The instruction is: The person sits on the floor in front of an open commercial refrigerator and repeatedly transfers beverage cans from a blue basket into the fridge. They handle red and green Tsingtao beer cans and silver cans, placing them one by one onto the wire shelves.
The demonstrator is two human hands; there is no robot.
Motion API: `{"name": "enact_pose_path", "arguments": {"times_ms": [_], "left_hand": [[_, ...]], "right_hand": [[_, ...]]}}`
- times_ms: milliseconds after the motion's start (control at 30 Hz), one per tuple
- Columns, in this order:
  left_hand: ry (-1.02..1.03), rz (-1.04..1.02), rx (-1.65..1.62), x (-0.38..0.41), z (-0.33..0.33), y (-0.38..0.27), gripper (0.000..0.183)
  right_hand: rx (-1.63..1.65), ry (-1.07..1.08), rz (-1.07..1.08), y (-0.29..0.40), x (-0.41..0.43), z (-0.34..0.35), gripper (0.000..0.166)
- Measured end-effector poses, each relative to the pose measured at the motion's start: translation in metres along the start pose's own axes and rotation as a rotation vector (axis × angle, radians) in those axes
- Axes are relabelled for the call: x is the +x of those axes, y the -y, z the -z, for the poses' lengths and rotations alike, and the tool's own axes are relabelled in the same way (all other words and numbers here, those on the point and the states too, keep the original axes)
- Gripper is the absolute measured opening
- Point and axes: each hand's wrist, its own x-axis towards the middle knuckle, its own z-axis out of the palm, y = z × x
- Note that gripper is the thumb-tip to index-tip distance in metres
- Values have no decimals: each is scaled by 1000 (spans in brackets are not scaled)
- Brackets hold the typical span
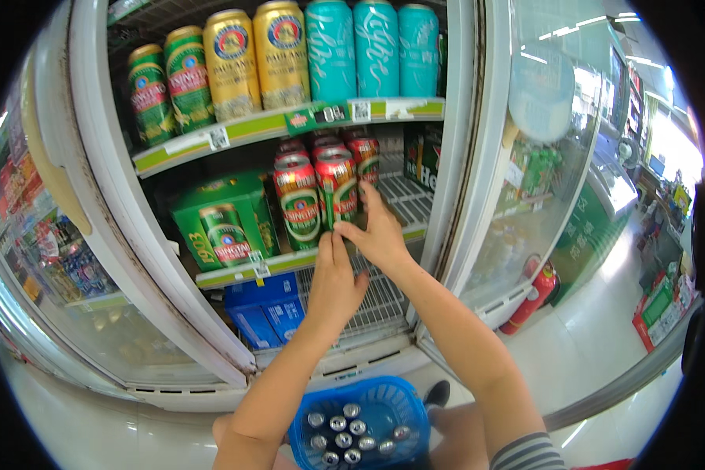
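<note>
Several red Tsingtao beer cans stand upright in two columns on the middle shelf of an opened fridge. My right hand [379,229] is at the front right can [337,182], thumb by its lower front and forefinger along its right side; whether it grips the can is unclear. My left hand [334,282] is just below, its fingers stretched up to the shelf edge near the can bases, thumb apart, holding nothing. Beside these, the front left can [298,202] stands near the shelf's edge. A blue plastic basket [361,385] with several cans inside is below my arms.
A green Tsingtao carton [226,217] sits left of the cans, and a Heineken pack [423,154] is at the right. Green, gold and turquoise cans [332,53] line the upper shelf. Blue cartons [267,311] lie below. A fire extinguisher [528,299] stands right of the fridge.
</note>
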Motion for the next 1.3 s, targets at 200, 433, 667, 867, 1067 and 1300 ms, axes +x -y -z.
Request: {"name": "enact_pose_path", "arguments": {"times_ms": [200,433,667,867,1067,1300], "left_hand": [[68,-51,-353,-69,-5,7,65],[487,244,-460,-240,-103,30,65],[1071,483,-396,-389,-203,50,69],[1308,611,-377,-443,-236,44,72],[1273,654,-409,-461,-236,42,75],[1179,588,-418,-439,-222,58,78]], "right_hand": [[268,124,101,6,-119,19,38],[143,544,-485,-59,-298,8,36],[-398,1461,-380,-147,-445,-27,35],[-499,1367,-387,-167,-527,-28,40],[-617,1396,-262,-179,-571,-41,41],[-501,1503,-310,-156,-482,-46,33]]}}
